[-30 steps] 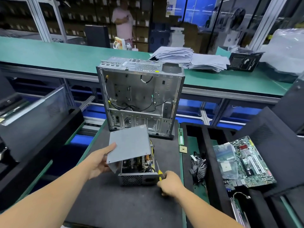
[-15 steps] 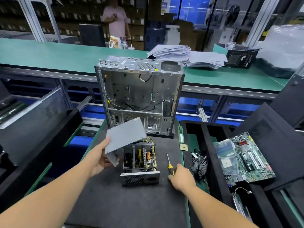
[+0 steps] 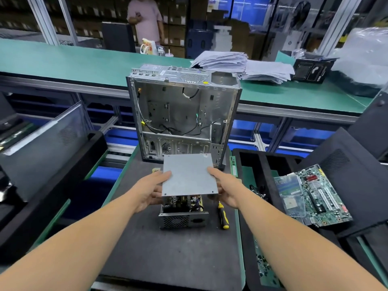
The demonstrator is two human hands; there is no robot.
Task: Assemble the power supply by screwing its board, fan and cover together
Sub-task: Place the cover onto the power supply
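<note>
Power supply (image 3: 183,213): sits on dark mat (image 3: 172,255), near centre, just in front of upright open computer case (image 3: 182,114). Vented near face toward viewer; board components visible in open top at near end.

Step in hand, as judged: fitting of cover.

1. Cover (image 3: 189,175), a flat grey metal sheet, held above far part of power supply, tilted slightly, not yet seated.
2. Left hand (image 3: 152,191) gripping left edge of cover: thumb on top, fingers curled beneath.
3. Right hand (image 3: 227,189) gripping right edge of cover in same manner: thumb on top, fingers below.
4. Screwdriver (image 3: 222,216), yellow and black handle, lying on mat just right of power supply, untouched by either hand.

Next move, as judged:
- Lower cover squarely onto housing, with edges and screw holes aligned.
- Keep wires clear of seam, to avoid pinching.
- Free right hand, pick up screwdriver, drive cover screws. No loose screws discernible near unit.

Fan not identifiable inside housing from this view; cannot tell whether board and fan screws already fitted.

Also present: motherboard (image 3: 315,196) in tray at right; stack of papers (image 3: 241,64) on far green bench.
</note>
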